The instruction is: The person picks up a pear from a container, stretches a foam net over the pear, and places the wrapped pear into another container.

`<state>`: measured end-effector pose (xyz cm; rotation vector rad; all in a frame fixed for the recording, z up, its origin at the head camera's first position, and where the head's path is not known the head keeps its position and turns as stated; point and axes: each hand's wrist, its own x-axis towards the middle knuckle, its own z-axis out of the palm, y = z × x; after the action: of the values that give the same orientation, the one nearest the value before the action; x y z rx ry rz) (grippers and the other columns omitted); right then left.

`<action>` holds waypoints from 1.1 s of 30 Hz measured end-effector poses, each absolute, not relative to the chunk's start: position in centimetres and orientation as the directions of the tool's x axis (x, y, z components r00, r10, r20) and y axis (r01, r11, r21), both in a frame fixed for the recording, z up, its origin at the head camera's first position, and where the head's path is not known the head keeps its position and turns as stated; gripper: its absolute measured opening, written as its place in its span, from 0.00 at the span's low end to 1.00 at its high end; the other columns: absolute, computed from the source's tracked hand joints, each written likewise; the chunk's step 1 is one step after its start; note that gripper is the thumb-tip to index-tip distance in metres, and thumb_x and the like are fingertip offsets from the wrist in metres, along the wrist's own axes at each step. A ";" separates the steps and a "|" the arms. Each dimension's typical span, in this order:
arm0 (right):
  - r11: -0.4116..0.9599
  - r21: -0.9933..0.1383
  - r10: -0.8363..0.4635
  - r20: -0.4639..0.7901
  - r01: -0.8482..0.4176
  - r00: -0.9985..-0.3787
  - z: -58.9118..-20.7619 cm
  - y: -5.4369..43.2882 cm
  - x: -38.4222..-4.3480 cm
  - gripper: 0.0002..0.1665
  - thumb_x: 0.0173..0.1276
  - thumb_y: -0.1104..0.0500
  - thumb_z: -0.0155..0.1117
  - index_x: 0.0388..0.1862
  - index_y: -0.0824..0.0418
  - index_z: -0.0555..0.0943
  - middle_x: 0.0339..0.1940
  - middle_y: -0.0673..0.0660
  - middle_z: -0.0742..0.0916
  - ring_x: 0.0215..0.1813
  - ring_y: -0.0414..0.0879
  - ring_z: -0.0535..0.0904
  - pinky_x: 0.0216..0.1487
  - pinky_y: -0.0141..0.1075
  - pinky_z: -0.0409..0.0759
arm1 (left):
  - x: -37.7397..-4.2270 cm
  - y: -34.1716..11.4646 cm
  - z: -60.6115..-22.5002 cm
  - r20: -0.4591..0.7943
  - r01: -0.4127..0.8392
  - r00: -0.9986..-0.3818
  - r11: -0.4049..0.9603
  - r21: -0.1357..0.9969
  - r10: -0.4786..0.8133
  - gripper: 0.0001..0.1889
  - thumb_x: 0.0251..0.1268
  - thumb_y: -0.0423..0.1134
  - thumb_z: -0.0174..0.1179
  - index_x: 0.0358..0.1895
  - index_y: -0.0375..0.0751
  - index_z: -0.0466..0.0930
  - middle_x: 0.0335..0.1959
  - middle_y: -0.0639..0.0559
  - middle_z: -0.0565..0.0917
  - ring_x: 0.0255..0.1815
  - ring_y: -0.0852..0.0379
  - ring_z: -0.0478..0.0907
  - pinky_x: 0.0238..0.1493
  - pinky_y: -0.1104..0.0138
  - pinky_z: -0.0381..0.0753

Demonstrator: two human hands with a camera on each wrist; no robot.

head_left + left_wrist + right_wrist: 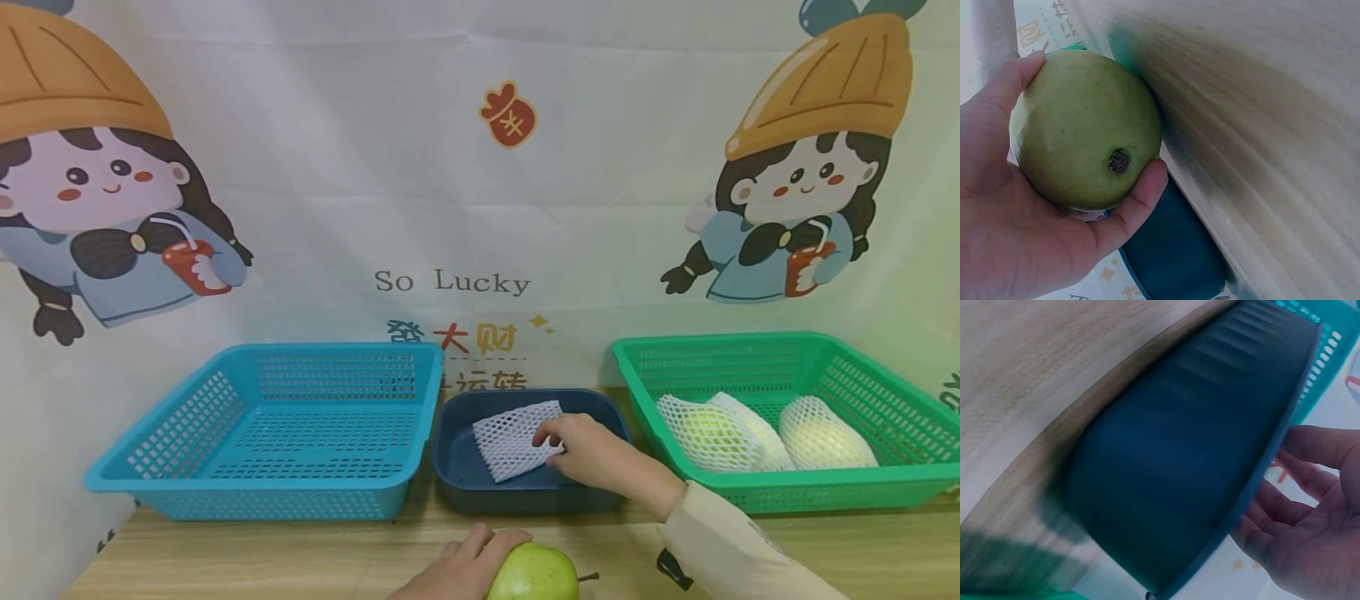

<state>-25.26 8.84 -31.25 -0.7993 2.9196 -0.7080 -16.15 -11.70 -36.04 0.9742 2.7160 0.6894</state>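
A green pear (534, 573) with a dark stem is in my left hand (468, 567), low at the front of the head view. In the left wrist view, the thumb and fingers curl around the pear (1085, 131), its dark blossom end showing. My right hand (588, 450) reaches over the near right part of a dark blue bin (525, 500). Its fingers are bent loosely and apart, at the right edge of a white foam net sleeve (513, 437) lying flat in the bin. In the right wrist view, the bin's wall hides the fingertips of the right hand (1310, 506).
A blue plastic basket (277, 483) stands left of the bin. To the right is a green basket (847, 479) holding several fruits in foam nets (825, 437). All stand on a wooden table (300, 550), before a printed cloth (360, 167). A small black object (672, 569) lies by the right sleeve.
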 end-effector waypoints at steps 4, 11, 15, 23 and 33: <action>0.795 -0.397 -0.477 0.058 -0.459 -0.877 -32.0 8.1 -25.7 0.12 0.57 0.69 0.65 0.41 0.62 0.81 0.42 0.59 0.82 0.48 0.53 0.77 0.49 0.47 0.76 | -16.2 -11.7 -36.0 -0.014 0.549 -0.772 0.678 0.488 0.636 0.35 0.52 0.58 0.63 0.62 0.54 0.62 0.44 0.58 0.70 0.40 0.68 0.65 0.38 0.67 0.72; 0.819 -0.303 -0.481 0.100 -0.487 -0.871 -33.2 7.4 -26.4 0.15 0.53 0.70 0.67 0.41 0.63 0.80 0.39 0.59 0.80 0.44 0.51 0.76 0.45 0.44 0.76 | -16.1 -11.8 -36.0 -0.015 0.552 -0.769 0.675 0.490 0.639 0.35 0.53 0.58 0.63 0.63 0.53 0.62 0.45 0.57 0.70 0.42 0.67 0.66 0.39 0.66 0.72; 0.826 -0.285 -0.477 0.106 -0.486 -0.873 -33.7 7.2 -26.9 0.15 0.53 0.72 0.66 0.40 0.63 0.80 0.38 0.58 0.80 0.43 0.50 0.76 0.46 0.43 0.77 | -16.1 -11.8 -36.0 -0.010 0.560 -0.766 0.676 0.479 0.643 0.35 0.53 0.58 0.63 0.63 0.52 0.61 0.45 0.56 0.70 0.42 0.67 0.65 0.39 0.66 0.72; 0.846 -0.257 -0.467 0.064 -0.467 -0.882 -34.2 6.7 -27.5 0.14 0.53 0.72 0.65 0.39 0.62 0.81 0.37 0.57 0.81 0.44 0.51 0.76 0.47 0.45 0.75 | -16.1 -12.0 -36.0 -0.016 0.550 -0.770 0.676 0.490 0.638 0.36 0.52 0.57 0.64 0.63 0.53 0.62 0.45 0.56 0.70 0.42 0.66 0.66 0.40 0.66 0.72; 0.870 -0.165 -0.467 0.024 -0.465 -0.884 -34.3 6.5 -28.0 0.08 0.55 0.70 0.64 0.27 0.57 0.78 0.31 0.56 0.78 0.38 0.50 0.74 0.39 0.45 0.75 | -16.2 -12.3 -35.6 -0.035 0.551 -0.762 0.677 0.488 0.646 0.39 0.52 0.58 0.64 0.66 0.53 0.59 0.45 0.56 0.70 0.37 0.65 0.67 0.39 0.66 0.73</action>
<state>-28.04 6.49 -34.30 -0.7533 3.0219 -0.2598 -16.16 -12.25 -35.62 0.9713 2.6854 0.6819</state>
